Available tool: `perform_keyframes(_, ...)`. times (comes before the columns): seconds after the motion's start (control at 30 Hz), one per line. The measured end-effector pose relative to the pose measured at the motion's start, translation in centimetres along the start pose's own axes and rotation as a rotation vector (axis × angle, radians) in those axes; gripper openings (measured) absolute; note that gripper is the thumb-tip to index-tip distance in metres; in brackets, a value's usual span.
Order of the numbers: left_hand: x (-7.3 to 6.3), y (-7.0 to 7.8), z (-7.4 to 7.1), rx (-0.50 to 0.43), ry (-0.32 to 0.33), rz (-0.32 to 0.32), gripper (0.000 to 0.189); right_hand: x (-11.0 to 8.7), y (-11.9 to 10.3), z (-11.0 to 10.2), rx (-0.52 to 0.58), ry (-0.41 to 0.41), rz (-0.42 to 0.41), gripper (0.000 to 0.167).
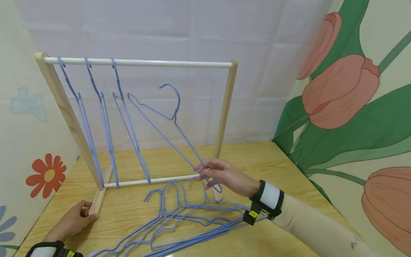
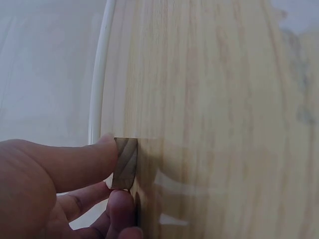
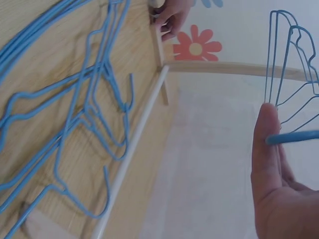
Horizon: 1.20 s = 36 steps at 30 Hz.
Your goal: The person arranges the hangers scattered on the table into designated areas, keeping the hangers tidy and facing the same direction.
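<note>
In the head view my right hand (image 1: pixel 229 176) holds a blue wire hanger (image 1: pixel 178 101) by one lower corner. The hanger is tilted, its hook in the air below the rack's white top rod (image 1: pixel 173 63) and apart from it. My left hand (image 1: pixel 72 221) grips the front end of the rack's wooden foot (image 1: pixel 97 203); the left wrist view shows thumb and fingers about the foot's square end (image 2: pixel 125 162). Three blue hangers (image 1: pixel 110 150) hang by their hooks toward the left of the rod. In the right wrist view, part of the held hanger (image 3: pixel 294 137) crosses the fingers.
Several more blue hangers (image 1: pixel 184 244) lie overlapping on the wooden table (image 1: pixel 263 164) in front of the rack, hooks toward it. A white lower rod (image 1: pixel 173 178) joins the rack's sides. Behind is a pale cloth wall (image 1: pixel 257 71); flower-painted walls (image 1: pixel 340 96) flank the table.
</note>
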<state>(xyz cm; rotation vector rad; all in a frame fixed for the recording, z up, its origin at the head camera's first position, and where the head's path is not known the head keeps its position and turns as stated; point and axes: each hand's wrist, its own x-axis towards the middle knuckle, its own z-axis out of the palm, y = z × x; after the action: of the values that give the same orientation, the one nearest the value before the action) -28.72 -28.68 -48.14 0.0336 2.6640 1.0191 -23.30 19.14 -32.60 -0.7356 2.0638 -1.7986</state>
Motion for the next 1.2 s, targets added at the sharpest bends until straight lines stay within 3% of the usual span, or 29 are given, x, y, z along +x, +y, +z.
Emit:
perform_keyframes(0.3, 0.0, -0.1, 0.0, -0.003, -0.002, -0.029, 0.059, 3.0, -1.1, 2.2, -0.018, 0.079, -0.027, 0.034)
perform_keyframes(0.57, 0.4, -0.4, 0.1, -0.003, -0.005, -0.041, 0.059, 5.1, -2.8, 4.0, 0.004, 0.175, -0.031, 0.027)
perform_keyframes(0.87, 0.4, -0.5, -0.1, 0.006, -0.014, -0.033, 0.06, 6.3, -4.4, 5.2, 0.0, 0.243, 0.015, 0.027)
perform_keyframes(1.2, 0.1, -0.5, -0.2, 0.005, -0.017, -0.005, 0.061, 7.3, -5.6, 6.7, 0.018, 0.249, 0.023, 0.026)
